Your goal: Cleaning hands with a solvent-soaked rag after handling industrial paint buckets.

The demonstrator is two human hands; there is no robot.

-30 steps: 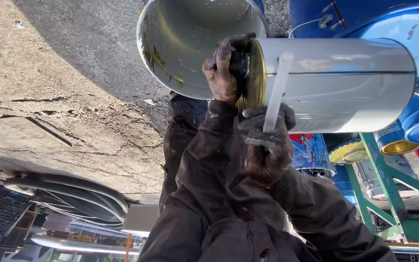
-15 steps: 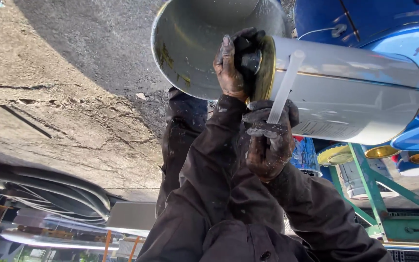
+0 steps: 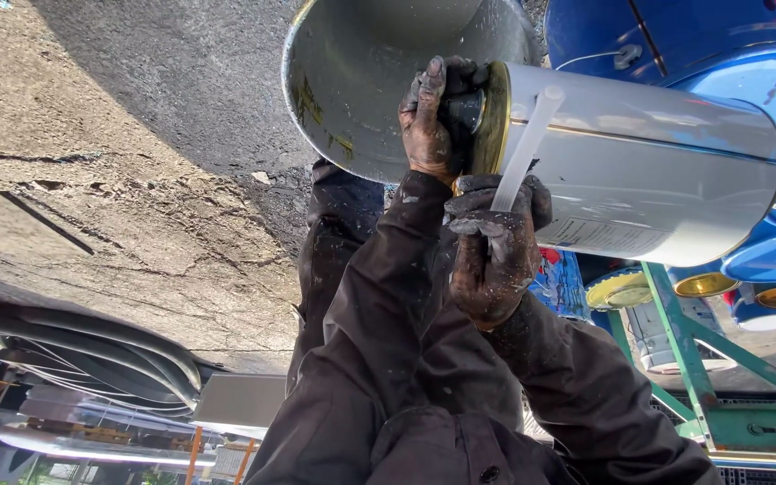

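Observation:
A silver metal can (image 3: 648,189) with a gold-coloured top lies sideways in front of me. My left hand (image 3: 431,121), black with grime, is closed around the dark cap (image 3: 465,108) on the can's top. My right hand (image 3: 494,256) grips the can's white plastic handle (image 3: 530,144) from below. Both arms are in dark sleeves. The can's top points into a large grey metal bucket (image 3: 361,81), whose inside is streaked with yellowish residue. My dark trouser legs (image 3: 339,242) show beyond the hands, over the cracked concrete ground (image 3: 119,180).
Blue drums (image 3: 675,45) lie behind the can at the right. A green metal rack (image 3: 684,359) with several gold-topped cans (image 3: 621,289) is at the lower right. Dark hoses (image 3: 92,346) run along the lower left.
The view has shifted a little, so can and bucket sit slightly further right in the frame. Both hands keep the same hold on cap and handle.

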